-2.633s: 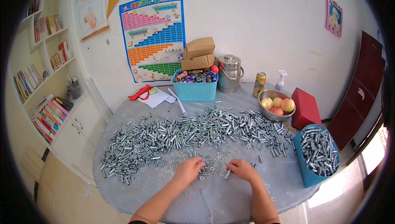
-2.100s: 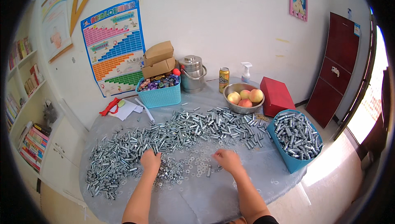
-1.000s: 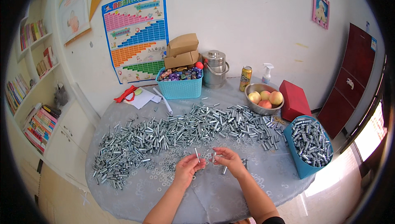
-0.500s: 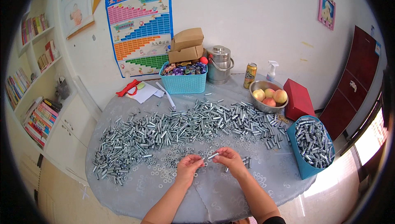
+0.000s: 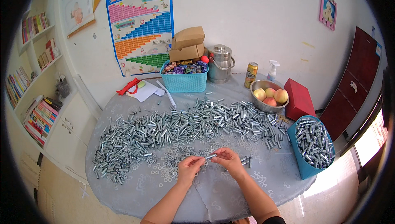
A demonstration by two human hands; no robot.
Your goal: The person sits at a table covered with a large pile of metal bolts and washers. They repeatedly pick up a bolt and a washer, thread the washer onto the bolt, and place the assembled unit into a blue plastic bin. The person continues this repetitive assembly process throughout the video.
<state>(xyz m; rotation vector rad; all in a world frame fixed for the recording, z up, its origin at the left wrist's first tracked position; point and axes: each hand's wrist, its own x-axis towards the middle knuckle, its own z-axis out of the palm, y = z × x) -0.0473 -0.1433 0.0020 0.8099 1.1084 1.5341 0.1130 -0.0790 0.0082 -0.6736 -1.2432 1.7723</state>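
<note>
Nearer me than the metal heap (image 5: 181, 127), my left hand (image 5: 189, 169) and right hand (image 5: 229, 162) tightly pinch a metal sleeve (image 5: 210, 156) by opposite ends, seemingly to steady it.

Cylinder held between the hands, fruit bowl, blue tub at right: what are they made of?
Held cylinder: metal, possibly plated steel; bright silvery sheen, exact alloy unclear.
Fruit bowl: probably stainless steel; grey, smooth, reflective wall.
Blue tub: probably moulded plastic; opaque, evenly coloured wall.
</note>
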